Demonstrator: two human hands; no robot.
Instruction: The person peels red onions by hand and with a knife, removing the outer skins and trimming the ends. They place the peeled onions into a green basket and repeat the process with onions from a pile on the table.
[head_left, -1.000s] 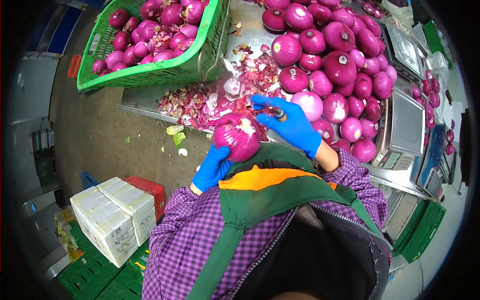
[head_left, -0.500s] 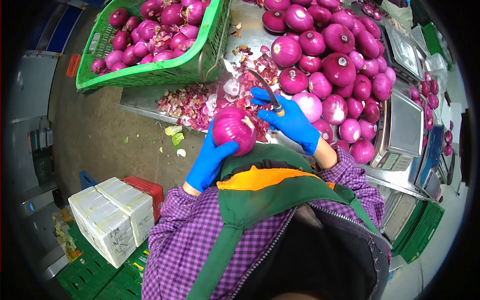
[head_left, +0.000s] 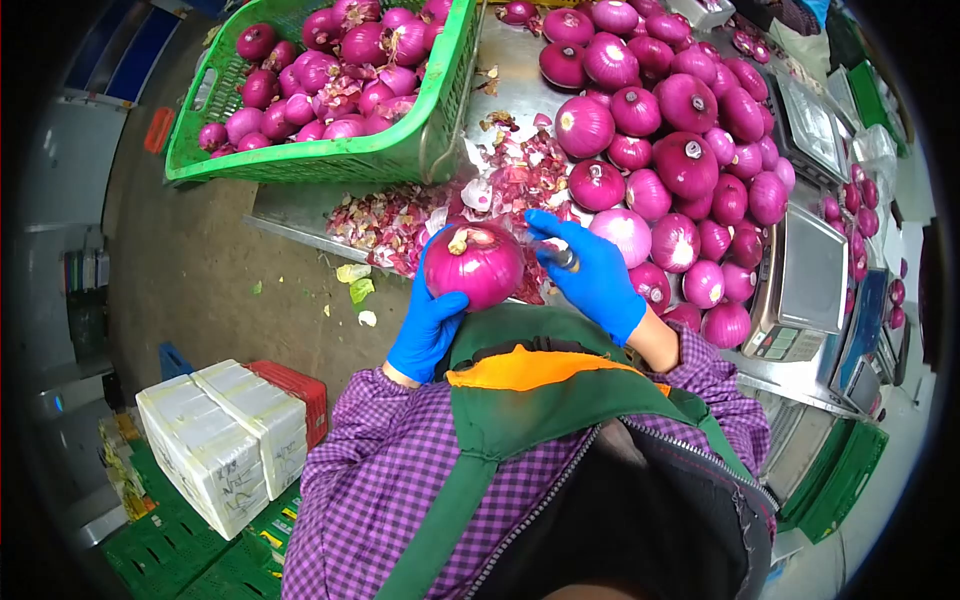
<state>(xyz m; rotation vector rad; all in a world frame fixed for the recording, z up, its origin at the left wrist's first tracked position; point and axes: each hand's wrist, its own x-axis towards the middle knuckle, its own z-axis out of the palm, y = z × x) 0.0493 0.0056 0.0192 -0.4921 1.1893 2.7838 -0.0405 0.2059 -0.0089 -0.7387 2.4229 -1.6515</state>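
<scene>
In a blue glove, my left hand (head_left: 425, 325) holds a large red onion (head_left: 474, 265) from its left side, its stem end tilted up. Just right of the onion, my gloved right hand (head_left: 590, 268) is closed around a knife (head_left: 562, 257); the handle shows, while the blade is hard to make out. Loose onion skins (head_left: 385, 222) lie on the metal table (head_left: 505, 60) beyond both hands. A pile of shiny red onions (head_left: 685, 165) sits to the right of the skins.
At the upper left a green crate (head_left: 320, 160) holds more onions. Scales (head_left: 800, 270) stand on the right. A white foam box (head_left: 215, 440), a red crate (head_left: 300, 390) and green crates (head_left: 170, 530) are at the lower left. Another person's sleeve (head_left: 795, 14) shows at the top right.
The onion has turned so its stem end points more upward. My right hand has tilted the knife, and its blade no longer stands out clearly. The view has shifted slightly.
</scene>
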